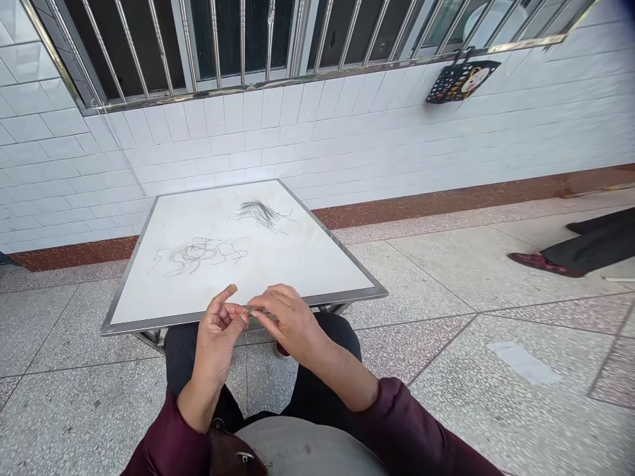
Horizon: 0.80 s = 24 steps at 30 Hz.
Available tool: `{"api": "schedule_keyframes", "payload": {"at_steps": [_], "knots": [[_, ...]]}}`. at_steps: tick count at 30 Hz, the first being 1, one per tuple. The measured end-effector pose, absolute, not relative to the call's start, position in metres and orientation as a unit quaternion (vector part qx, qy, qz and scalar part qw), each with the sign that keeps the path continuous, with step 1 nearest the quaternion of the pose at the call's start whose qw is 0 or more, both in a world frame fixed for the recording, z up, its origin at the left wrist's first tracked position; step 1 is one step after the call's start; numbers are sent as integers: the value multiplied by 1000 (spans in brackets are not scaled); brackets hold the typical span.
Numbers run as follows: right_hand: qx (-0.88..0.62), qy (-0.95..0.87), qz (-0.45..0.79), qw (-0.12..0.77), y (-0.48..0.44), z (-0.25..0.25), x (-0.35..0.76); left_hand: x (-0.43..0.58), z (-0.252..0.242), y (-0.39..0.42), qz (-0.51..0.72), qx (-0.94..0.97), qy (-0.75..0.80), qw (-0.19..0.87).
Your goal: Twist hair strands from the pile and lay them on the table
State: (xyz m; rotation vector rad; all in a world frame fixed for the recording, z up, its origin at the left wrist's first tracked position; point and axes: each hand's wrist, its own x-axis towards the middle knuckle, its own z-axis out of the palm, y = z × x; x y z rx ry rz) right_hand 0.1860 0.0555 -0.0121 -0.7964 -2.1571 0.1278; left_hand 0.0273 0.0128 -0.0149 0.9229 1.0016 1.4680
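Observation:
Above my lap, at the near edge of the white table (297,264), both hands meet fingertip to fingertip. My left hand (218,330) is closed in a pinch, its index finger raised. From the other side my right hand (292,324) pinches too. Between them shows a small, thin greyish piece (252,309), too small to name. A dark bunch of fine hair-like strands (260,213) lies toward the back of the table. Closer and to the left is a looser tangle of thin strands (203,252).
A tiled wall (347,145) with a barred window (243,39) stands behind the table. A patterned bag (461,80) hangs from the bars. At the right, another person's leg and dark red shoe (546,264) show. White paper (524,361) lies on the floor.

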Motion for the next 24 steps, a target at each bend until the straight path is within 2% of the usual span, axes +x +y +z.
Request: {"api": "schedule_keyframes", "payload": {"at_steps": [12, 19, 24], "knots": [[-312, -851, 76, 417, 53, -14, 181, 30, -19, 9, 645, 373, 424, 514], [-357, -784, -38, 507, 40, -8, 189, 24, -17, 6, 656, 399, 461, 444], [-330, -838, 81, 426, 28, -25, 176, 23, -16, 1, 667, 390, 464, 433]]}}
